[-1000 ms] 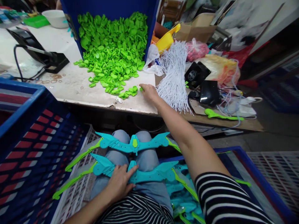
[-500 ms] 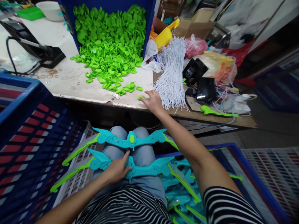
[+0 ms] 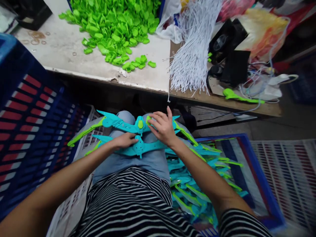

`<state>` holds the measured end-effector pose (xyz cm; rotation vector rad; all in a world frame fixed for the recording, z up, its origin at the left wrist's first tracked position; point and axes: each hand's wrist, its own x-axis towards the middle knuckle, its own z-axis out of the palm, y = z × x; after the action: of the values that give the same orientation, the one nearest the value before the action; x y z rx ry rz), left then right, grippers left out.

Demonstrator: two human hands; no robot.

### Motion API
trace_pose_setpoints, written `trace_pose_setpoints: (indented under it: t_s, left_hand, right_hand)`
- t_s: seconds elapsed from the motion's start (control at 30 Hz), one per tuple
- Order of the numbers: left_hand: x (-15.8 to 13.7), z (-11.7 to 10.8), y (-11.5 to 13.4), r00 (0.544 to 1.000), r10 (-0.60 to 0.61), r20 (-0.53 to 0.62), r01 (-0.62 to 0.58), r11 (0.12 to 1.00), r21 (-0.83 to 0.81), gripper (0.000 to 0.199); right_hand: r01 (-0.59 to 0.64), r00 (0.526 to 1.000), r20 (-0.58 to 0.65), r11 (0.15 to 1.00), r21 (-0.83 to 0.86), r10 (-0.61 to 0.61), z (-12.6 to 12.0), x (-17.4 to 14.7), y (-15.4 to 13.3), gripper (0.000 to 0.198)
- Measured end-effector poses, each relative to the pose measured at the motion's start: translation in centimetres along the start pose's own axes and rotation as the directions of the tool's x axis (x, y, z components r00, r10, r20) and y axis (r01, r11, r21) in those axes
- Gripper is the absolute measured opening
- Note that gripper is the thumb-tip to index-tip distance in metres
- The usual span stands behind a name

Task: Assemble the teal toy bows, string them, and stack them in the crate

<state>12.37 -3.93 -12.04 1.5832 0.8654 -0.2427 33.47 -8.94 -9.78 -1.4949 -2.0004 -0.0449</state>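
Observation:
Two turquoise toy bows with lime-green tips lie across my lap. The farther toy bow (image 3: pixel 120 124) has a green piece (image 3: pixel 140 124) set in its middle. My left hand (image 3: pixel 125 140) grips the nearer toy bow (image 3: pixel 150 144) just left of its centre, which shows bare turquoise. Over the right side of the bows, my right hand (image 3: pixel 163 127) pinches a small green plastic piece (image 3: pixel 148 120) between thumb and fingers. That piece is apart from the nearer bow's centre. My right forearm and hand cover part of both bows' right limbs.
A heap of green pieces (image 3: pixel 116 33) spills over the worktable (image 3: pixel 81 67). White cords (image 3: pixel 194 52) hang near its edge. A blue crate (image 3: pixel 37 108) stands at left. At lower right, a blue-rimmed crate (image 3: pixel 266 194) has many bows (image 3: pixel 195 184) beside my leg.
My right hand has come back from the table edge to my lap, carrying one green piece. My left hand stays on the nearer bow. The view has tilted downward.

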Motion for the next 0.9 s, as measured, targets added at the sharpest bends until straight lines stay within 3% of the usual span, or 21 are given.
trace_pose_setpoints:
  t_s: [0.07,0.17,0.23,0.3,0.37,0.43,0.5,0.6,0.8,0.9]
  left_hand:
    - [-0.1,0.0,0.1,1.000,-0.017,0.021,0.018,0.999,-0.038,0.025]
    - [-0.2,0.3,0.1,1.000,0.018,0.011,-0.018,0.997,-0.077,0.030]
    - [-0.1,0.4,-0.1,0.999,0.036,0.010,-0.035,0.994,-0.102,0.033]
    - [0.0,0.3,-0.3,1.000,0.024,0.019,-0.021,0.992,-0.126,0.035]
    - [0.3,0.0,-0.6,0.999,-0.006,0.034,0.011,0.989,-0.145,0.035]
    - [0.5,-0.2,-0.9,0.998,-0.033,0.049,0.040,0.986,-0.159,0.034]
    - [0.6,-0.3,-1.0,0.996,-0.054,0.066,0.065,0.983,-0.171,0.033]
    - [0.5,-0.1,-0.9,0.995,-0.055,0.085,0.070,0.980,-0.187,0.033]
    - [-0.1,-0.1,-0.4,0.997,-0.024,0.079,0.036,0.988,-0.149,0.036]
    - [-0.2,0.0,-0.6,0.998,0.044,0.043,-0.041,0.996,-0.085,0.040]
  right_hand:
    - [-0.081,0.991,-0.102,0.995,0.051,0.086,0.0,-0.5,1.8,0.012]
    - [-0.237,0.911,-0.297,0.952,0.192,0.286,-0.4,1.9,4.8,0.017]
    - [-0.255,0.882,-0.328,0.929,0.268,0.337,-1.0,3.2,4.9,0.020]
    - [-0.187,0.940,-0.222,0.936,0.297,0.259,-1.0,2.7,2.9,0.020]
    - [-0.066,0.996,-0.036,0.950,0.306,0.081,-0.6,0.2,-0.2,0.018]
    - [0.036,0.990,0.116,0.951,0.306,-0.075,0.3,-3.3,-3.4,0.017]
    - [0.060,0.974,0.192,0.955,0.290,-0.119,1.2,-6.4,-5.7,0.018]
    - [-0.021,0.976,0.215,0.966,0.256,-0.036,2.4,-8.7,-7.0,0.021]
    - [-0.198,0.958,0.257,0.938,0.286,0.123,3.2,-8.2,-7.3,0.021]
    - [-0.323,0.934,0.248,0.907,0.271,0.258,3.5,-8.2,-8.1,0.017]
